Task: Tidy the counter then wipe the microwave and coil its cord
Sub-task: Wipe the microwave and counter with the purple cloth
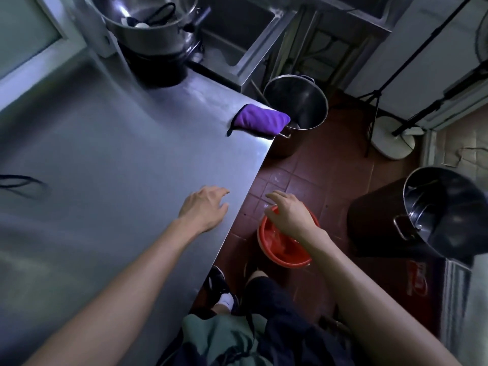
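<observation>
A steel counter (118,159) fills the left of the head view. A purple cloth (260,122) lies at its far right corner, partly over the edge. My left hand (204,207) hovers over the counter near its right edge, fingers relaxed and empty. My right hand (287,215) hangs past the edge above a red bucket (284,249) on the floor, fingers loose, holding nothing. A black cord (18,182) lies on the counter at the far left. No microwave shows in this frame.
A large steel pot (148,25) on a black base stands at the counter's back. A tall steel pot (298,107) stands on the red tiled floor beyond the corner. Another pot (433,215) tilts at the right. A white stand base (393,138) sits behind.
</observation>
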Demonstrator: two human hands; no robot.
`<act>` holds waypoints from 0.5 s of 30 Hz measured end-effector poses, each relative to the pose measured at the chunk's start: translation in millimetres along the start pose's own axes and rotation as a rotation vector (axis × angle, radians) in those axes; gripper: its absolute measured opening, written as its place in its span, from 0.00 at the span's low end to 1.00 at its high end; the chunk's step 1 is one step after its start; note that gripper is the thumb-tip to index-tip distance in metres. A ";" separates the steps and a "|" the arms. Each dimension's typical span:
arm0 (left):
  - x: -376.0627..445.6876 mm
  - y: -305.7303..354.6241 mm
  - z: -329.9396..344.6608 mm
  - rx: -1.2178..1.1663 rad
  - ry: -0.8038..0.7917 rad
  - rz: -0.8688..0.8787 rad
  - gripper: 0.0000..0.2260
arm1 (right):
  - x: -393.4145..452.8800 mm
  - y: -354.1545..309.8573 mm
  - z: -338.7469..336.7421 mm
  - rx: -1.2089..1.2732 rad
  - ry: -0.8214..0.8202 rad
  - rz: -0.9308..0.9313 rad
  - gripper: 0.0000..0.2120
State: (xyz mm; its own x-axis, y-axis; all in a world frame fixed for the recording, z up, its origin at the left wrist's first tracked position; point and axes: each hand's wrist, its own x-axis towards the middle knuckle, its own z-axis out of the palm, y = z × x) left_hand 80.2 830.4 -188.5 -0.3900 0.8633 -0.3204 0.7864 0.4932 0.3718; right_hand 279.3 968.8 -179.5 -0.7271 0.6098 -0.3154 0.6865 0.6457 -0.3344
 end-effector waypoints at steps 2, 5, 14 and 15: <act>19.2 -4.0 -5.9 0.002 -0.002 -0.009 0.19 | 21.9 0.1 -4.7 0.014 -0.016 -0.003 0.23; 47.8 -6.1 -10.7 0.005 0.015 -0.008 0.20 | 56.4 4.7 -9.7 0.037 -0.025 -0.006 0.24; 140.9 -2.7 -28.0 0.045 0.019 -0.042 0.24 | 178.9 32.2 -30.4 0.063 0.038 -0.005 0.28; 154.8 0.5 -31.2 0.052 0.022 -0.038 0.24 | 190.7 36.1 -32.8 0.061 0.049 -0.004 0.28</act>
State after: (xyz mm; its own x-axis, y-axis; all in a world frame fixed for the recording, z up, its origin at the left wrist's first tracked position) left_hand 5.2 967.7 -210.7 -0.4302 0.8464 -0.3138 0.7946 0.5200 0.3134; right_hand 165.4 1123.5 -222.7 -0.7278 0.6300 -0.2709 0.6814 0.6195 -0.3898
